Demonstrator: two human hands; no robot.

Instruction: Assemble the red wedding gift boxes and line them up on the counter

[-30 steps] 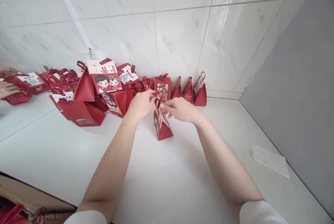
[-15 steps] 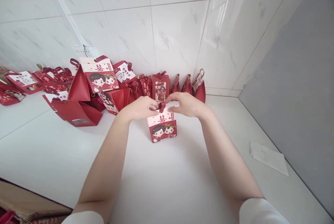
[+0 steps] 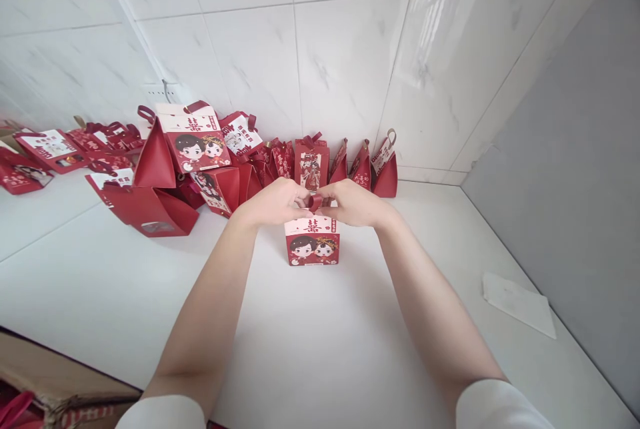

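Note:
A small red and white gift box with two cartoon figures and a red double character stands upright on the white table. A dark red ribbon loop sticks up from its top edge. From the left, my left hand pinches at the ribbon and the box's top, thumb low and fingers bent behind. My right hand does the same from the right side, its fingertips meeting the ribbon. Both sets of fingertips nearly touch each other, and the box's top edge is partly hidden by them.
Several similar red gift boxes stand along the tiled wall, with a larger-looking stacked one at the left. A flat white packet lies near the grey panel at right. An opened cardboard carton sits at the lower left.
My right hand has moved left to the ribbon, closing the gap between the hands. The gift box has straightened from a slight tilt to face me squarely.

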